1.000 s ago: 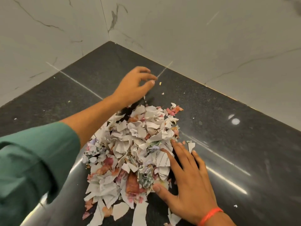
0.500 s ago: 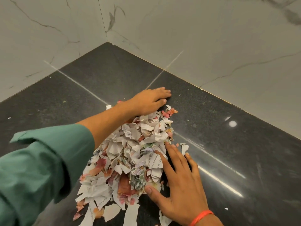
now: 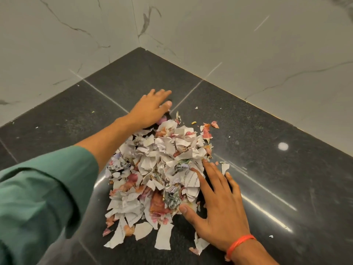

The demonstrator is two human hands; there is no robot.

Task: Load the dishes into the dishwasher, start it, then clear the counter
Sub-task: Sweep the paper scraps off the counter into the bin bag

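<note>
On the black granite counter [image 3: 267, 169], in the corner where two white marble-veined walls [image 3: 248, 44] meet, lies a heap of torn paper scraps and onion peels [image 3: 158, 173], its long axis running from the near edge toward the corner. Printed text shows on several scraps, too small and broken to read beyond stray letters. At the far end the left hand [image 3: 150, 109], out of a green sleeve [image 3: 42, 197], lies flat with fingers straight, grasping nothing. Along the heap's right flank the right hand [image 3: 217, 209] presses flat, fingers spread, released. An orange thread band [image 3: 239, 243] circles its wrist
</note>
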